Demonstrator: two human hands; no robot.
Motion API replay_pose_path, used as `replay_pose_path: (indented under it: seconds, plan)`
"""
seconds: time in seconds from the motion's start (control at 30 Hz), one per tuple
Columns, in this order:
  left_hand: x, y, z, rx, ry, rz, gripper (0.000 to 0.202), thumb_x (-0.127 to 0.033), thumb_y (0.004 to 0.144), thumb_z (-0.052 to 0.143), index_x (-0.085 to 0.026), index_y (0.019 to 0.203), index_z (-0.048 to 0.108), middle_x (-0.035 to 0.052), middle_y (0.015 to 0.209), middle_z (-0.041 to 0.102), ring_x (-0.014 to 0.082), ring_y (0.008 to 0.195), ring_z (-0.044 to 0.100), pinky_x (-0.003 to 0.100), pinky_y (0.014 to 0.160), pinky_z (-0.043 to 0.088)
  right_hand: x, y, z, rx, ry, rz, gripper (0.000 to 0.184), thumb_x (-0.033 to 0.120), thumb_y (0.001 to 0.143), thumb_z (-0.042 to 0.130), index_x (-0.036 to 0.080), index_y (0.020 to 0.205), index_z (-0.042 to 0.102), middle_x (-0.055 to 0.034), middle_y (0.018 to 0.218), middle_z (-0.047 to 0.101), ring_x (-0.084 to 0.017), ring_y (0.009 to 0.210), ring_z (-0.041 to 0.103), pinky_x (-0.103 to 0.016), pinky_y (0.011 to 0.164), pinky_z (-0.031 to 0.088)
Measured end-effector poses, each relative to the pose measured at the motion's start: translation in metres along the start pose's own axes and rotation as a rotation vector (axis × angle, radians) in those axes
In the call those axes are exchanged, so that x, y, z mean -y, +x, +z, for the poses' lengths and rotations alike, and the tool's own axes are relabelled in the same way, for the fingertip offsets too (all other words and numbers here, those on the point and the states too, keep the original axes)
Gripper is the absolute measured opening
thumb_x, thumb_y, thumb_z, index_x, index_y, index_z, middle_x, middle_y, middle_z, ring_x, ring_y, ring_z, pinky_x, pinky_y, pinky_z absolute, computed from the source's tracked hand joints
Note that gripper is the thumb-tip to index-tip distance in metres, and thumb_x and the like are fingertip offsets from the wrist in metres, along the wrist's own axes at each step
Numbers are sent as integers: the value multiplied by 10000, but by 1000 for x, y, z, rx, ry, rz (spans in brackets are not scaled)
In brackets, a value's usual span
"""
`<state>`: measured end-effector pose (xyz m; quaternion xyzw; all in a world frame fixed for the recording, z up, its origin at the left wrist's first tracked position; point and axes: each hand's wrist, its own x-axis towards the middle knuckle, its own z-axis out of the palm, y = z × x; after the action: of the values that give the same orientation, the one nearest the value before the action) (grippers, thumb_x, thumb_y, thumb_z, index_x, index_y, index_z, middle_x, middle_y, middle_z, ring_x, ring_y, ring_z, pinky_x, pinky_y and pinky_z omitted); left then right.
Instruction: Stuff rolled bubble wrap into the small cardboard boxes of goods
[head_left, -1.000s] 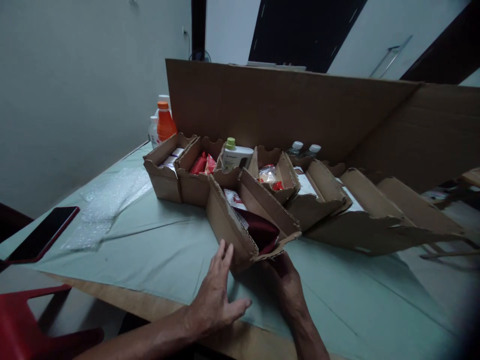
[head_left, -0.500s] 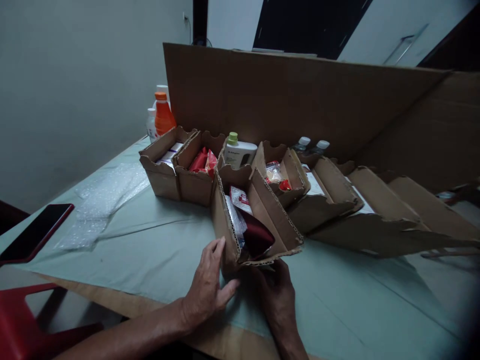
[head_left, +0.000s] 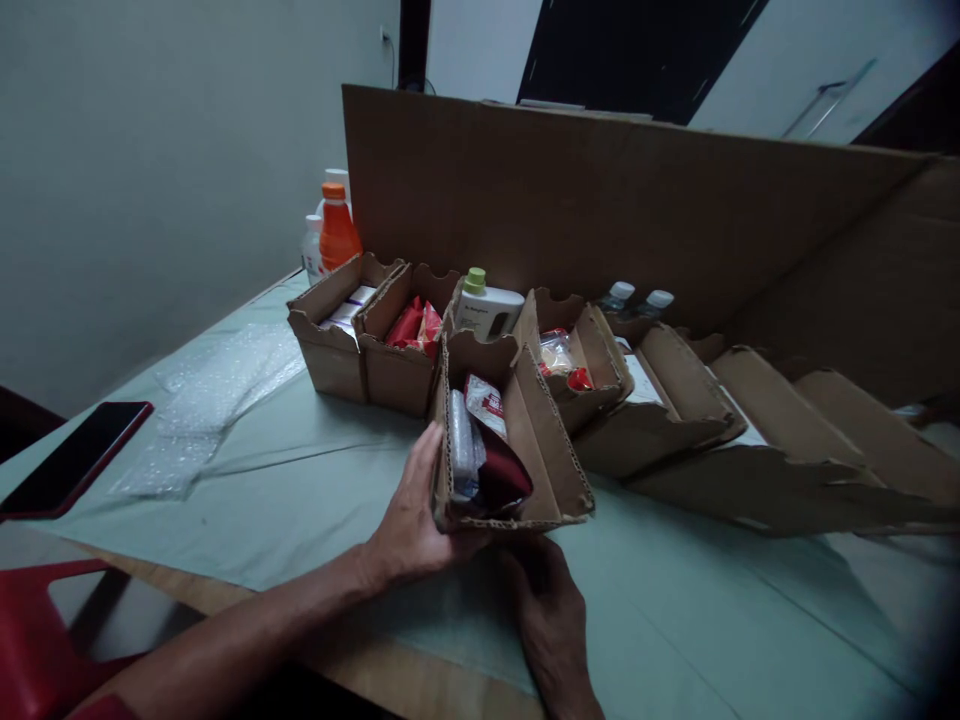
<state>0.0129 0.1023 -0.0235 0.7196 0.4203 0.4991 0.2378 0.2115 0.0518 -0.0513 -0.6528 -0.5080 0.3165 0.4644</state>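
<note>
A small open cardboard box [head_left: 544, 455] is tipped up toward me at the front of the table. Inside it lie a dark red packet [head_left: 501, 470], a clear wrapped pack [head_left: 463, 452] and a red-and-white sachet [head_left: 486, 398]. My left hand [head_left: 409, 515] grips the box's left wall, fingers pressed against the cardboard. My right hand [head_left: 546, 600] is under the box's front bottom edge, its fingers hidden beneath it.
More cardboard boxes [head_left: 390, 350] with packets stand in a row behind, with a white green-capped bottle [head_left: 487, 305] and an orange bottle [head_left: 335, 235]. A tall cardboard sheet [head_left: 600, 200] backs them. Bubble wrap [head_left: 202, 400] and a dark phone [head_left: 71, 460] lie left. A red stool [head_left: 37, 630] is at lower left.
The box has been swung round and tilted up toward me. My left hand went from lying flat beside it to gripping its left wall. My right hand stayed beneath its front.
</note>
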Motion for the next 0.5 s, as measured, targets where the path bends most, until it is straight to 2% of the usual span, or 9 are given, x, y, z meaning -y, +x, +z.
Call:
replay_pose_path:
  seconds: [0.1, 0.2, 0.3, 0.4, 0.5]
  plan:
    - [6, 23, -6, 54, -21, 51, 1277, -504, 657, 864, -256, 1606, 48, 186, 1648, 180, 426, 1512, 221, 611, 1217, 260, -1, -2, 6, 28, -5, -78, 476, 494, 783, 700, 206, 1158, 647, -101, 1096, 761, -269, 986, 728, -398, 875, 596]
    - [11, 28, -9, 67, -33, 57, 1248, -481, 693, 852, -273, 1610, 32, 171, 1659, 178, 410, 1521, 220, 606, 1224, 254, 3, -1, 8, 74, -73, -116, 411, 476, 836, 660, 214, 1152, 646, -86, 1105, 757, -257, 983, 726, -379, 857, 593]
    - [18, 27, -12, 61, -83, 18, 1208, -462, 695, 851, -255, 1609, 89, 171, 1651, 216, 408, 1509, 251, 599, 1226, 256, 7, 8, 7, 93, -202, -175, 326, 449, 873, 618, 217, 1096, 671, -66, 1056, 763, -247, 933, 726, -355, 796, 587]
    - [28, 31, -12, 6, -90, -18, 1044, -434, 730, 821, -231, 1574, 241, 171, 1587, 358, 385, 1455, 363, 567, 1197, 325, 10, 30, 10, 63, -312, -293, 289, 412, 905, 561, 204, 1058, 691, -69, 980, 769, -238, 870, 721, -348, 767, 565]
    - [36, 42, -13, -127, 14, -69, 679, -378, 811, 739, -212, 1416, 477, 142, 1385, 554, 323, 1300, 528, 490, 1085, 457, 10, 56, 19, 12, -390, -410, 291, 391, 928, 514, 201, 1007, 719, -84, 943, 776, -236, 863, 717, -354, 801, 536]
